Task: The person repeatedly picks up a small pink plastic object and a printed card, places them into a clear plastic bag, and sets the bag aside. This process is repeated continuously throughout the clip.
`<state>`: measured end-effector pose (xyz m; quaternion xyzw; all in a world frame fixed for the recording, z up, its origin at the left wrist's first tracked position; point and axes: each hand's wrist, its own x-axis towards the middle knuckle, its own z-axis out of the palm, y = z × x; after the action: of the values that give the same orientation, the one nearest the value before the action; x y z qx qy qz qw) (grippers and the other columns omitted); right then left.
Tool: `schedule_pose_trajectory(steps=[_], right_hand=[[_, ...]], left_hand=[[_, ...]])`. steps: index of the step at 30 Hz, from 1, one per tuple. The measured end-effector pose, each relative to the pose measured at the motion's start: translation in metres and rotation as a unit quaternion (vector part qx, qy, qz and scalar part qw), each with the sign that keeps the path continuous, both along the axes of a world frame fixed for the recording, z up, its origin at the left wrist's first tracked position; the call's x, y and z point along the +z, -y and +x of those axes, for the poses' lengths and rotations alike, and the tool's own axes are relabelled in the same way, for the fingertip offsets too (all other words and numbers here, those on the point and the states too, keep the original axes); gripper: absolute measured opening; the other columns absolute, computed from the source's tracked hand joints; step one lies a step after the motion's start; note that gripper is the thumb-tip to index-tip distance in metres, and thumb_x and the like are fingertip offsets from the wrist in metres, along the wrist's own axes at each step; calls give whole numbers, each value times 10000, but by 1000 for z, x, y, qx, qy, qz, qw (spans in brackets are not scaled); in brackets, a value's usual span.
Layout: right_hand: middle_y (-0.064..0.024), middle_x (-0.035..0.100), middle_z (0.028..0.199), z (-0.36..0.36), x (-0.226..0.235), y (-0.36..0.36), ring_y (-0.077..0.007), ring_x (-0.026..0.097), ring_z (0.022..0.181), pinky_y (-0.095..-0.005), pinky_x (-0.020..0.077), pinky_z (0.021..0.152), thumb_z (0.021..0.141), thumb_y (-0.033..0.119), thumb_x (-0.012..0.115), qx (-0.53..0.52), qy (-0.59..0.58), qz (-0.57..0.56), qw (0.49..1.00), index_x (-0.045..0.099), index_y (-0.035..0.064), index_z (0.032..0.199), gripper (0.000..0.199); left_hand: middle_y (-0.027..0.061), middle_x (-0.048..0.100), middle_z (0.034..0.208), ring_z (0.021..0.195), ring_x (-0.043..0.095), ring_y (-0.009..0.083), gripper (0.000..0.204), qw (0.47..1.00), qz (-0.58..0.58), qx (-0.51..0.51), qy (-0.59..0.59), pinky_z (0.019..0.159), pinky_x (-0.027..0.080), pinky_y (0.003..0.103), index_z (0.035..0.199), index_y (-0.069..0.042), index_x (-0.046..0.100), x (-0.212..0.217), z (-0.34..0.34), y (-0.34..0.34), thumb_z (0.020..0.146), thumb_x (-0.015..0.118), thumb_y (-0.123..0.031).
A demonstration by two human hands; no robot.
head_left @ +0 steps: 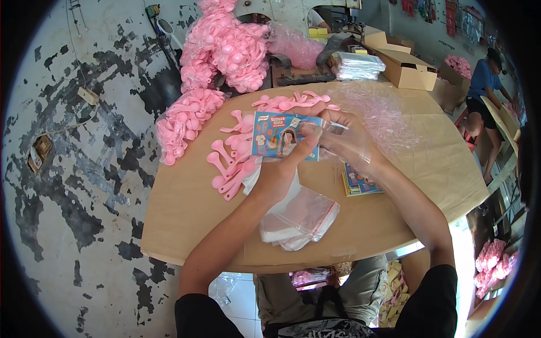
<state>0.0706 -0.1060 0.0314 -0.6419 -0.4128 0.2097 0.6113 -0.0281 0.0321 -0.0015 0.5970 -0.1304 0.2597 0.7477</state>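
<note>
A blue printed card (269, 147) is pinched in my left hand (285, 168), with the thumb across its front. Just to the right, my right hand (356, 128) is closed on a clear plastic bag (344, 147), whose mouth is close to the card's right edge. Whether the card's edge is inside the bag I cannot tell. Below the hands lies a stack of clear bags with a red strip (304, 217). Under my right forearm sits a pile of similar printed cards (360, 183). Loose pink plastic spoons (230, 169) are spread left of and behind my left hand.
Large clear sacks of pink spoons (225, 48) stand at the table's far left. Thin clear plastic strips (383, 118) lie at the far right of the brown-covered table (186, 231). Behind are packed clear bags (359, 66) and a cardboard box (407, 69). A person (483, 84) sits at right.
</note>
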Motion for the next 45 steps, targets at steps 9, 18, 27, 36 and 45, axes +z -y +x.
schedule_pose_trajectory(steps=[9, 18, 27, 36, 45], right_hand=[[-81, 654, 998, 43, 15, -32, -121, 608, 868, -280, 517, 664, 973, 374, 535, 117, 111, -35, 986, 588, -4, 1210, 449], [-32, 637, 762, 76, 34, -42, -76, 578, 658, -244, 482, 566, 959, 366, 569, 135, 182, -12, 974, 684, 25, 953, 360], [-86, 701, 873, 133, -53, -50, -290, 670, 815, -411, 512, 745, 846, 293, 629, -79, 446, -420, 787, 712, 103, 953, 234], [-156, 693, 906, 141, -61, -51, -270, 665, 871, -397, 508, 771, 817, 310, 649, -6, 415, -392, 821, 690, 25, 958, 320], [-184, 693, 914, 118, 28, -13, -277, 670, 878, -385, 509, 785, 883, 218, 610, -134, 497, -249, 820, 676, 4, 999, 252]], left_hand=[[51, 617, 1145, 1041, 600, 134, 395, 995, -69, 56, 55, 875, 511, 289, 1206, -36, 532, 15, -2, -16, 852, 705, -74], [149, 530, 1334, 1236, 523, 241, 395, 980, 0, 199, 6, 1071, 405, 386, 1291, -5, 461, 23, 9, -62, 919, 589, -44], [63, 636, 1132, 1038, 597, 133, 391, 982, -9, 188, 14, 926, 468, 290, 1187, -37, 566, 6, 18, -61, 845, 735, -124], [71, 639, 1185, 1068, 606, 141, 405, 982, -12, 186, -22, 938, 472, 287, 1198, -29, 584, -1, 17, -65, 836, 739, -119], [83, 624, 1179, 1108, 597, 164, 365, 989, -41, 138, 14, 981, 468, 318, 1204, -19, 557, 3, 14, -73, 874, 690, -96]])
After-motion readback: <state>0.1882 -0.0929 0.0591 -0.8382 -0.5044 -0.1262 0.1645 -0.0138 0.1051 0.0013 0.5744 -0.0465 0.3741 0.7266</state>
